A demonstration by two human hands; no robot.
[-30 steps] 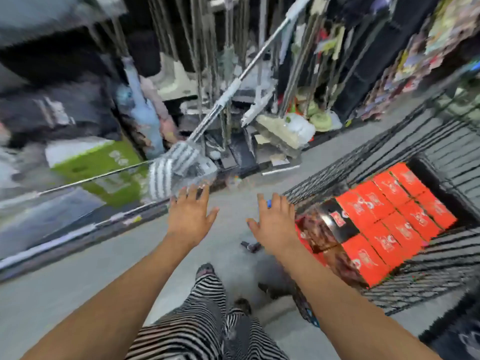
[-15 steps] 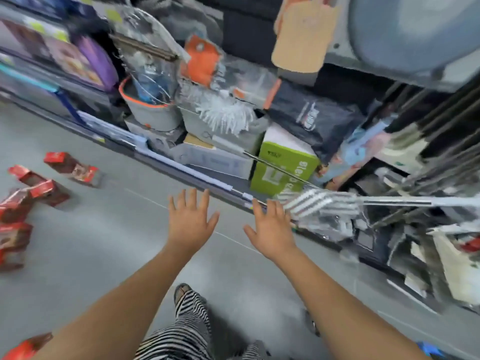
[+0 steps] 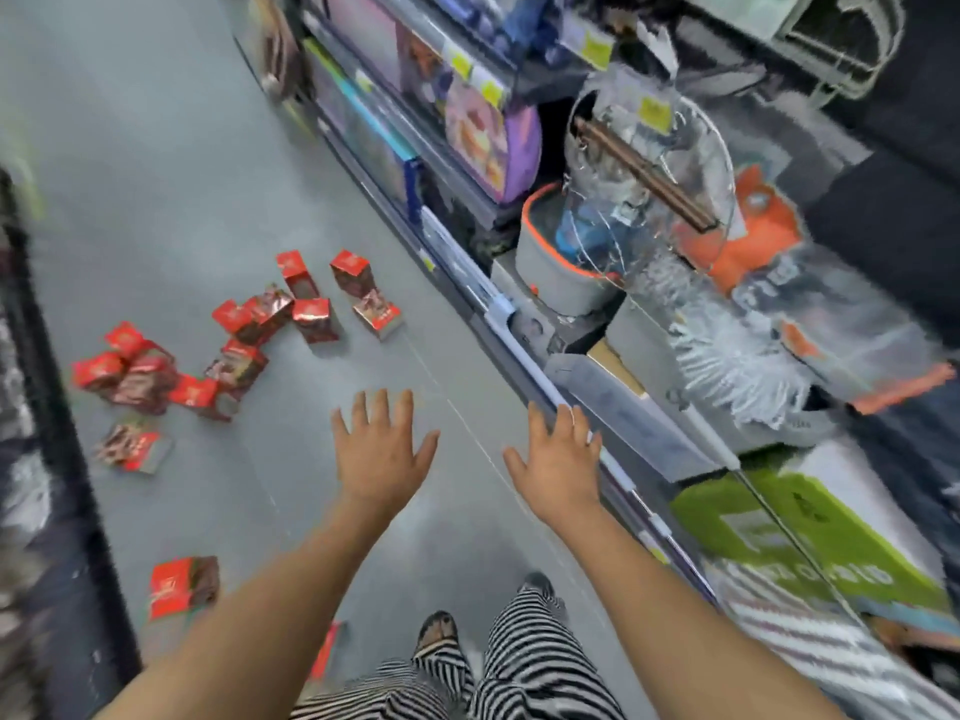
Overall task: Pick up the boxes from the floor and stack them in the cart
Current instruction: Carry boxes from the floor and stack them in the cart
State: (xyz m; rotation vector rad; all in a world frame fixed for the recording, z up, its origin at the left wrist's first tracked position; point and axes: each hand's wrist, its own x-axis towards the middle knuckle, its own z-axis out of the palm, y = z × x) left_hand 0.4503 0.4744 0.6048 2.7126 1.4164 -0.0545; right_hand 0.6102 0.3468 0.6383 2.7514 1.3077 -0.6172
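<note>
Several small red boxes (image 3: 306, 304) lie scattered on the grey floor (image 3: 171, 189) ahead and to the left. One more red box (image 3: 182, 587) lies near my left forearm, and another (image 3: 136, 449) sits a little farther out. My left hand (image 3: 382, 449) and my right hand (image 3: 558, 459) are both stretched out in front of me, fingers spread, holding nothing and well short of the boxes. The cart is out of view.
A store shelf (image 3: 467, 272) runs along the right, packed with a grey bucket (image 3: 556, 262), brushes, a green box (image 3: 810, 532) and packaged goods. A dark shelf edge (image 3: 47, 407) borders the left. My striped trousers and sandalled feet (image 3: 441, 631) are below.
My view has swung left, away from the cart with its stacked red boxes, toward the boxes on the floor. Both hands stay outstretched and empty.
</note>
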